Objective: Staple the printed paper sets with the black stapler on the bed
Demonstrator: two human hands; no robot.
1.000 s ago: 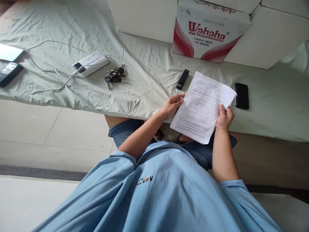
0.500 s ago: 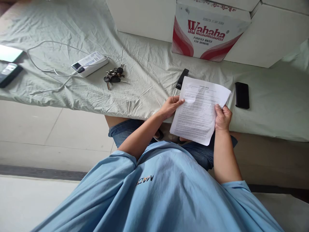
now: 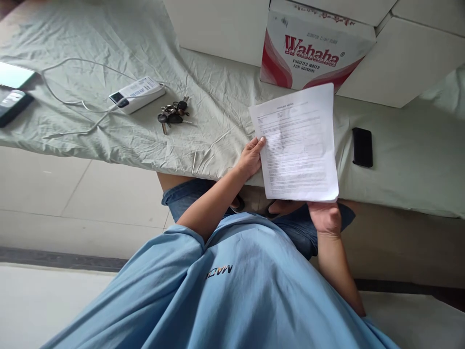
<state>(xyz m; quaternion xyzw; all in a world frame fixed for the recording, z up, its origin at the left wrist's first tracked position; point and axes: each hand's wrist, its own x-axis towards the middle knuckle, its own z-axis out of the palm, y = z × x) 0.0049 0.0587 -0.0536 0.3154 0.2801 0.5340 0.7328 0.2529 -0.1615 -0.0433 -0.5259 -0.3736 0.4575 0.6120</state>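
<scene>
Both hands grip a white printed paper sheet (image 3: 298, 145), holding it above the near edge of a bed covered in a wrinkled pale-green sheet (image 3: 90, 39). Left hand (image 3: 250, 157) pinches the paper's left edge with its fingers; right hand (image 3: 325, 218) clasps the bottom edge from below. A black smartphone (image 3: 362, 147) lies just right of the paper. Farther left lie a bunch of keys (image 3: 172, 114) and a white power bank (image 3: 136, 94). A red-and-white Wahaha carton (image 3: 312, 53) stands behind the paper.
</scene>
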